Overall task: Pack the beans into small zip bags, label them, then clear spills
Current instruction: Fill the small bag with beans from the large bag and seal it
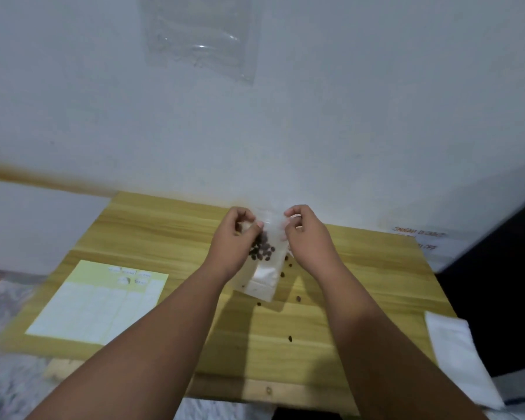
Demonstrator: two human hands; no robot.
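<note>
- The small zip bag point(273, 230) is held up just above the wooden table point(170, 225), near its far edge, between the 2 hands. A dark clump of beans point(261, 252) is sagging in its lower part.
- The bag's upper left edge is pinched by the left hand point(235, 237), fingers curled, and the upper right edge is pinched by the right hand point(308, 234). Whether the zip is already pressed closed can't be told, it's way too blurry.
- Handling-wise, the bag is probably super light, thin, floppy and a bit slick. It's best taken by the stiffer zip strip up top, 1 pinch at each end, with the beans left hanging below. Grabbed lower, the film would likely crumple and beans could get squeezed out.
- The beans look small, hard and prone to rolling. Several spilled beans point(290, 338) are scattered on the table below and in front of the bag, so clearing isn't done yet.
- The label sheet point(100, 301) is laid flat to the left, well apart. It's thin paper, so labels are probably best peeled from a corner.
- A white pouch point(259, 283) is lying right under the bag.
</note>
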